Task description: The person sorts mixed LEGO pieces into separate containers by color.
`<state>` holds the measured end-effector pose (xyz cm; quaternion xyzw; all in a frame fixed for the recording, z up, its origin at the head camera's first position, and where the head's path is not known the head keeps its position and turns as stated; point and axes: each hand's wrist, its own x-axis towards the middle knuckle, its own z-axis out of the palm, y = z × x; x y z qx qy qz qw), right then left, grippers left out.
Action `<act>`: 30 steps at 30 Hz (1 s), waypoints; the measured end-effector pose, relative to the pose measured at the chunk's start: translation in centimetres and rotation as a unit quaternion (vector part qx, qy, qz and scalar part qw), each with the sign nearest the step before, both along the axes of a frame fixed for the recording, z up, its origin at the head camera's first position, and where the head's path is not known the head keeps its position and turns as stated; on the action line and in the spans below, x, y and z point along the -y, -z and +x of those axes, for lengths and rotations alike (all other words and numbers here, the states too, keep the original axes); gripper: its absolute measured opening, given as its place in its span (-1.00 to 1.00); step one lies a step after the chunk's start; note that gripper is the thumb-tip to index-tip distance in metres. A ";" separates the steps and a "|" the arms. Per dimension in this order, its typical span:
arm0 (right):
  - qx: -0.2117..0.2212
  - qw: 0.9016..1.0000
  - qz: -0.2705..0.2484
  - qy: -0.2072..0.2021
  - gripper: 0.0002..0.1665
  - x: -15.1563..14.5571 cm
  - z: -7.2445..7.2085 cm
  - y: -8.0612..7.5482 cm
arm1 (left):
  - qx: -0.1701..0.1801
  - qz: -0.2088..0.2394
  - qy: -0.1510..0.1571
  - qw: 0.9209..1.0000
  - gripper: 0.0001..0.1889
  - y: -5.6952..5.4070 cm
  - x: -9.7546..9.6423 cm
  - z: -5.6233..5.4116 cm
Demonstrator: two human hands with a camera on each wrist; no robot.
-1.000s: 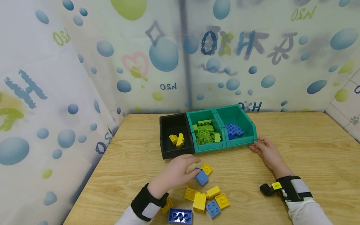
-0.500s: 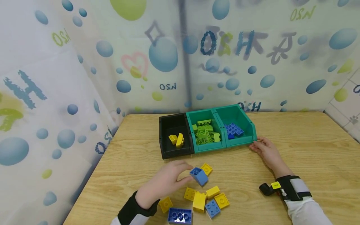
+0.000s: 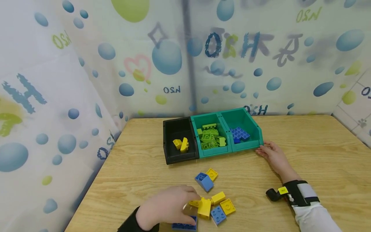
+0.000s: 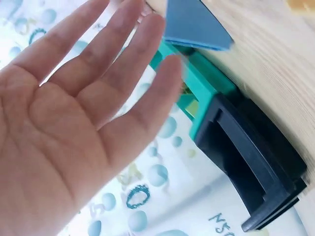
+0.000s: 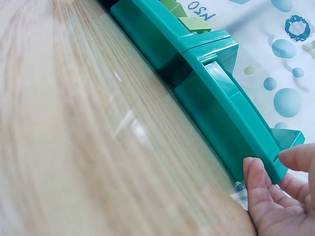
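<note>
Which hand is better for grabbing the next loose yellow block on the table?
Probably the left. The left grip is right beside the loose yellow blocks, and its palm looks empty in the left wrist view. The right grip is farther away, at the corner of a green bin.

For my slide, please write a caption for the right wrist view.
Right grip holding a green bin by its corner.

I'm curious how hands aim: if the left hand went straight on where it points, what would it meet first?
For the left hand, probably the half-hidden yellow brick between its thumb and fingers, then the bigger yellow brick just beyond; how high it hovers is unclear.
</note>
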<state>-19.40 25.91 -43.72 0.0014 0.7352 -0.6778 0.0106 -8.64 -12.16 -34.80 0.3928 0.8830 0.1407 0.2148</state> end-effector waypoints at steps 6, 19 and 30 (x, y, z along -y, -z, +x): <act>0.001 1.000 0.001 0.000 -0.48 0.0 -0.1 0.0 | -0.007 -0.030 0.000 1.000 -0.48 0.3 -0.1 0.6; -0.006 1.000 -0.010 -0.007 -0.49 -0.1 -0.1 0.0 | 0.078 -0.074 -0.083 0.991 -0.54 1.0 -0.3 1.6; -0.007 1.000 -0.011 -0.006 -0.46 0.0 0.0 0.0 | 0.083 -0.104 -0.082 0.988 -0.53 1.9 -0.3 1.5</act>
